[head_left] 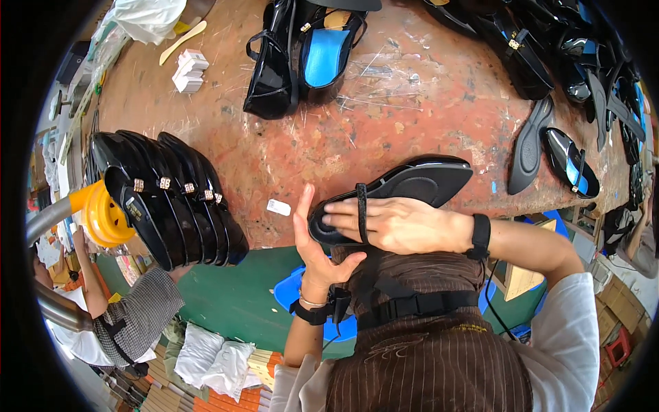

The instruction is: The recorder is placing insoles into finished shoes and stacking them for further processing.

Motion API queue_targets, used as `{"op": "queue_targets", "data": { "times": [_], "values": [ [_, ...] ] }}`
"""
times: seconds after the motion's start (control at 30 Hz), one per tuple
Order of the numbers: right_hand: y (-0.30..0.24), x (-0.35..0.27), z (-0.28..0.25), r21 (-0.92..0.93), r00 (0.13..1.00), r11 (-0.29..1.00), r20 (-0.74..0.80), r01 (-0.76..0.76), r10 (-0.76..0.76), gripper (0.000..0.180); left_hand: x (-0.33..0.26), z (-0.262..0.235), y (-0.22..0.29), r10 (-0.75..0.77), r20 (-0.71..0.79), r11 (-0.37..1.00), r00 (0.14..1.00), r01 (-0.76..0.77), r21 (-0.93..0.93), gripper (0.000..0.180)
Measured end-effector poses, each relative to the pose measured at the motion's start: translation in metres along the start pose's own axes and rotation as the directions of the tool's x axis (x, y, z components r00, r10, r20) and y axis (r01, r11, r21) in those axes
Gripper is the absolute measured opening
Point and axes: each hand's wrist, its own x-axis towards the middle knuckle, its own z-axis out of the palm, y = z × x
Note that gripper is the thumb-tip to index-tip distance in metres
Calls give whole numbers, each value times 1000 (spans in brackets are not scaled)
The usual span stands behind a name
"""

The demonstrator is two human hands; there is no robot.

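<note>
Resting right hand point(408, 228): flat fingers inside shoe point(419, 180), beneath strap point(362, 200); tugging may strain it.
Left hand point(317, 257): fingers spread, empty; unbraced heel point(331, 237) beside them may slip.

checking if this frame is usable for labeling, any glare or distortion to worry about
Head view: white glints on the glossy shoes at left; head view: the bench edge bows, with black at the corners; head view: left hand and right hand look reasonably sharp.
</note>
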Motion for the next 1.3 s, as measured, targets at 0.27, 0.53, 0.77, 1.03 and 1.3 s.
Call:
{"op": "queue_targets", "data": {
  "times": [0.27, 0.53, 0.77, 1.03, 1.3],
  "values": [
    [-15, 8, 1, -72, 995, 993, 38, -94, 97, 30, 11, 3, 4, -1, -30, 976, 1000, 8, 217, 17],
    [-16, -21, -25, -307, 948, 899, -33, -312, 318, 32, 14, 18, 29, -122, -79, 961, 989, 138, 241, 27],
    [18, 6, -90, 122, 557, 723, -554, -680, 618, 33, 13, 63, 95, -226, 412, 752, 883, -111, 650, 47],
    [-48, -54, -33, -172, 788, 798, -372, -578, 491, 33, 14, 88, 96, -329, 510, 623, 795, -223, 750, 31],
    [1, -12, -19, -465, 780, 678, -566, -569, 267, 28, 20, 81, 95, -352, 534, 669, 769, -192, 718, 35]
  ]
}}
